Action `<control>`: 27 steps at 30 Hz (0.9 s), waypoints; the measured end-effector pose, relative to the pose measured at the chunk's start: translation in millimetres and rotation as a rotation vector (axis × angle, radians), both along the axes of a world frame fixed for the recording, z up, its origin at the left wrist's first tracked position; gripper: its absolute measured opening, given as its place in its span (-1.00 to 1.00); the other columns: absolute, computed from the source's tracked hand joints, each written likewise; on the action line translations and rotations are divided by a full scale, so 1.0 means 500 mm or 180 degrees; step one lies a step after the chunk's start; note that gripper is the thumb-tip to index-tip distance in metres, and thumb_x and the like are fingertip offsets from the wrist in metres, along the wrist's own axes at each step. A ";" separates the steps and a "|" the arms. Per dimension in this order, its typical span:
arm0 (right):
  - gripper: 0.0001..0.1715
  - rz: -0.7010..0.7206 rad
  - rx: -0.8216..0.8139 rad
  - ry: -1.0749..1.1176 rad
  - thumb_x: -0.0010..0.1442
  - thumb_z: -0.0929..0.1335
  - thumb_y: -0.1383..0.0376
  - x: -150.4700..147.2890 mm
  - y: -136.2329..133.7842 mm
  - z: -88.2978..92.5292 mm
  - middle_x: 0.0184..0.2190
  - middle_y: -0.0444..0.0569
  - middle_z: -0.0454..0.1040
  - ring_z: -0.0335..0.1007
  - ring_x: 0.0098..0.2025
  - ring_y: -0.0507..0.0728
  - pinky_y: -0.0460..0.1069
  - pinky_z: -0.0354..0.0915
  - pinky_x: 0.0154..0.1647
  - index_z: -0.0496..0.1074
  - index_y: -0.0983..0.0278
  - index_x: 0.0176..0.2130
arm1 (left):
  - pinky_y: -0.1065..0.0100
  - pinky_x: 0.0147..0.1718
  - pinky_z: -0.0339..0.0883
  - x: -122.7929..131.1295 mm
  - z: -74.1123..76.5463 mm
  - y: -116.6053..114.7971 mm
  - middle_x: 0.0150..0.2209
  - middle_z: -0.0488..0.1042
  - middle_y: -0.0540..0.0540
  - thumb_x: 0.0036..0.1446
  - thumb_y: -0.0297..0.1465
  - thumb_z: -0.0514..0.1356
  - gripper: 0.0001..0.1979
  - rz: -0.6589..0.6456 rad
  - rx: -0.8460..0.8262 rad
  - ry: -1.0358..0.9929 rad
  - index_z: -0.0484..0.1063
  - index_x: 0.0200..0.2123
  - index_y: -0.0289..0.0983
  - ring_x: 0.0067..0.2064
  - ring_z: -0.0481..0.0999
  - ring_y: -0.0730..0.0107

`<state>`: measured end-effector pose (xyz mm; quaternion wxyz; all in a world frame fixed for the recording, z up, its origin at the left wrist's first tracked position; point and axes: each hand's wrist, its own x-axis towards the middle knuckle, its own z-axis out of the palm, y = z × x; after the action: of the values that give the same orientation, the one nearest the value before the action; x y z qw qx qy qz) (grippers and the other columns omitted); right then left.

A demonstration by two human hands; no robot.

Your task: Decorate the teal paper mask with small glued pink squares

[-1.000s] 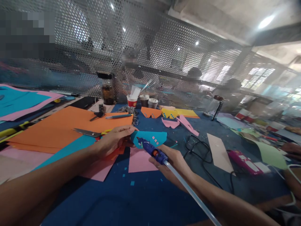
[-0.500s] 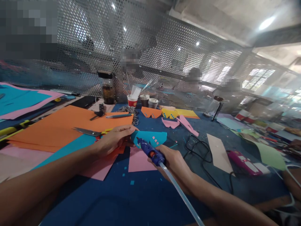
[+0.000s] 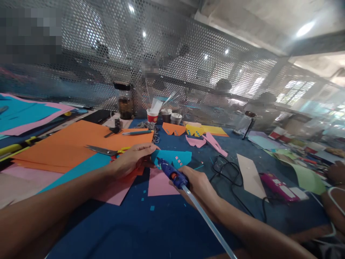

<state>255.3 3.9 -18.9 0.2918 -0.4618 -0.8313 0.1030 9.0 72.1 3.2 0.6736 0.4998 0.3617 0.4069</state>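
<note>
Between the thumb and fingers of my left hand point(image 3: 137, 158) is the left end of a blue paper cutout point(image 3: 168, 156) with small pink squares on its right half. My right hand point(image 3: 198, 181) is wrapped round a dark blue hot glue gun point(image 3: 174, 174), a long clear glue stick point(image 3: 206, 216) trailing from its back. The gun's nozzle points up and left at the cutout's left half; whether it touches the paper I cannot tell. Under the cutout lies a pink sheet point(image 3: 161, 183). Scissors point(image 3: 101, 150) with yellow and red handles rest beside my left hand.
Orange sheets point(image 3: 64, 144) cover the left side. Farther back stand orange point(image 3: 174, 128) and yellow point(image 3: 194, 130) cutouts, paper cups point(image 3: 152, 117) and a glass jar point(image 3: 125, 104). On the right are a black cable point(image 3: 234, 180), a magenta power strip point(image 3: 279, 187) and another person's arm point(image 3: 336, 201).
The view has shifted very slightly. Both hands, the blue cutout and the glue gun keep nearly the same places.
</note>
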 end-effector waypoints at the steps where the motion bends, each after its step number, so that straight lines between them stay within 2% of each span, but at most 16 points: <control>1: -0.85 -0.0014 0.0010 0.0002 0.25 0.41 0.27 0.000 0.000 0.000 -0.33 -0.12 0.54 0.47 -0.40 0.08 -0.10 0.18 -0.39 0.43 0.19 -0.15 | 0.25 -0.27 0.52 0.000 0.000 0.000 -0.39 0.57 -0.09 0.24 -0.25 0.27 -0.81 0.0000 0.0002 0.0004 0.57 -0.23 -0.25 -0.33 0.59 0.27; 9: -0.86 0.0012 -0.0096 0.0149 0.23 0.42 0.25 0.002 -0.003 0.007 -0.38 -0.14 0.51 0.41 -0.44 0.07 -0.09 0.16 -0.40 0.44 0.19 -0.17 | 0.24 -0.24 0.50 -0.001 -0.002 0.000 -0.37 0.58 -0.10 0.25 -0.25 0.26 -0.81 -0.0009 -0.0007 0.0018 0.57 -0.21 -0.25 -0.30 0.59 0.26; 13: -0.79 0.0152 -0.0446 0.0478 0.23 0.42 0.18 0.000 -0.011 0.035 -0.40 -0.13 0.47 0.36 -0.43 0.05 -0.11 0.19 -0.40 0.46 0.23 -0.16 | 0.25 -0.23 0.51 -0.003 -0.001 -0.001 -0.36 0.57 -0.09 0.25 -0.24 0.26 -0.80 -0.0039 0.0019 -0.0009 0.57 -0.20 -0.24 -0.30 0.57 0.28; 18: -0.72 0.0066 -0.1130 0.1112 0.24 0.41 0.09 0.000 -0.018 0.058 -0.48 -0.19 0.36 0.20 -0.51 -0.01 -0.13 0.13 -0.54 0.44 0.25 -0.19 | 0.24 -0.23 0.53 -0.005 -0.004 0.002 -0.32 0.59 -0.11 0.25 -0.25 0.26 -0.80 -0.0011 0.0015 -0.0067 0.56 -0.17 -0.25 -0.27 0.59 0.26; 21: -0.68 0.0048 -0.1247 0.1195 0.24 0.42 0.06 0.012 -0.015 0.066 -0.45 -0.16 0.43 0.28 -0.47 0.02 -0.12 0.20 -0.51 0.49 0.25 -0.18 | 0.25 -0.26 0.54 -0.006 -0.010 0.005 -0.33 0.60 -0.11 0.24 -0.27 0.27 -0.82 0.0024 -0.0002 -0.0093 0.56 -0.18 -0.25 -0.29 0.60 0.26; 24: -0.70 0.0173 -0.1399 0.1105 0.24 0.42 0.08 0.036 -0.009 0.081 -0.34 -0.09 0.55 0.44 -0.32 0.09 -0.07 0.36 -0.35 0.53 0.26 -0.19 | 0.28 -0.27 0.54 -0.006 -0.016 0.007 -0.35 0.60 -0.09 0.26 -0.30 0.25 -0.85 0.0036 -0.0033 -0.0144 0.56 -0.20 -0.24 -0.32 0.60 0.29; 27: -0.69 0.0376 -0.1575 0.0928 0.22 0.45 0.06 0.068 -0.004 0.096 -0.33 -0.11 0.57 0.47 -0.31 0.09 -0.07 0.37 -0.36 0.55 0.24 -0.17 | 0.28 -0.24 0.54 -0.005 -0.019 0.008 -0.33 0.62 -0.11 0.29 -0.34 0.21 -0.86 0.0053 -0.0060 -0.0200 0.56 -0.22 -0.25 -0.30 0.62 0.28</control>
<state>289.1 2.1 29.0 0.2802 -0.4500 -0.7557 0.3847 6.3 76.0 -6.2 0.6859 0.4774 0.3483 0.4246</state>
